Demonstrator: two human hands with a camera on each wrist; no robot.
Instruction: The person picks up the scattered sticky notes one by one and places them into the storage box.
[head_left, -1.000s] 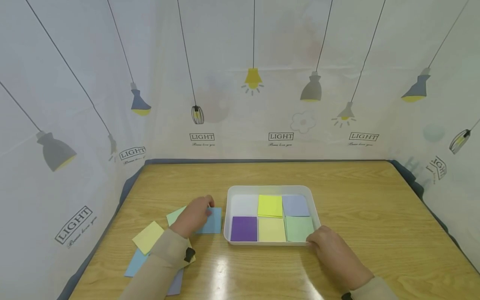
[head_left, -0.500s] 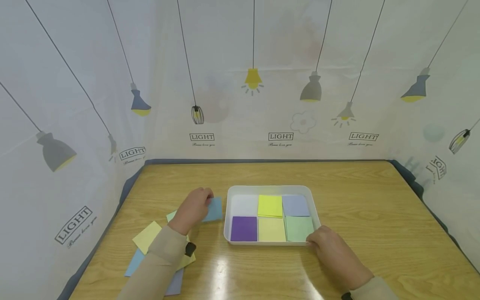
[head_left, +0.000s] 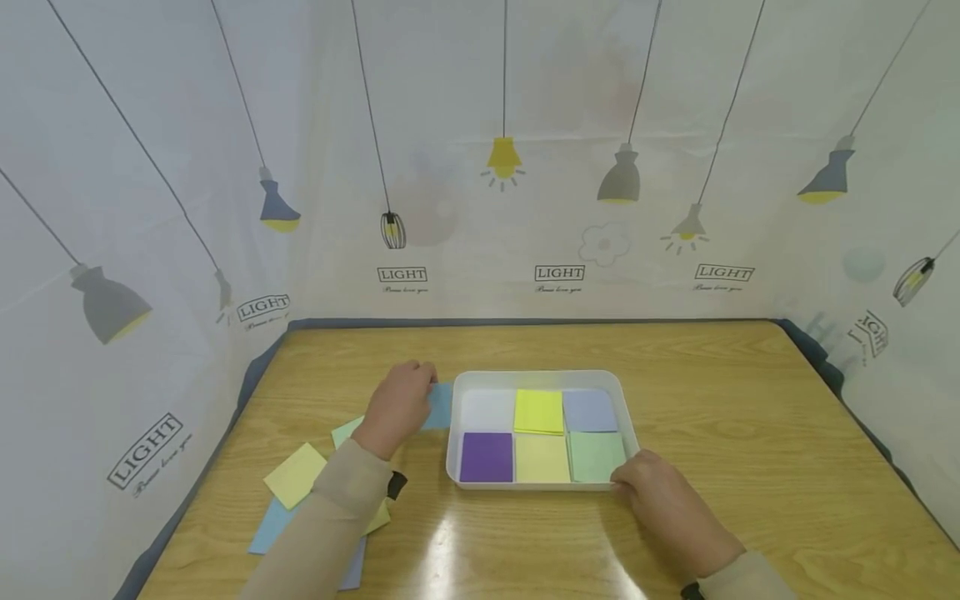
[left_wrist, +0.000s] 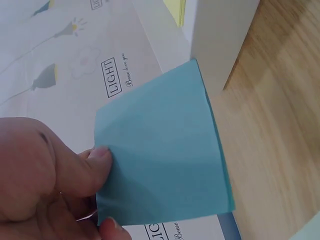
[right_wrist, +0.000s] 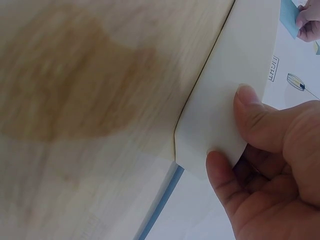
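Between thumb and fingers my left hand pinches a blue sticky note pad, tilted up at the tray's left wall. My right hand grips the near right corner of the white tray, thumb on the outer wall in the right wrist view. Inside the tray lie a purple pad, a pale yellow pad and a green pad along the front. Behind them are a bright yellow pad and a lavender pad. Bare tray floor shows at the back left.
Loose notes lie left of the tray, partly under my left arm: pale yellow, blue, green and lavender. The wooden table is walled by a white sheet printed with lamps.
My left hand has lifted the blue sticky note pad off the table and carried it away from me and right, up to the tray's left side. The right hand stays at the tray corner.
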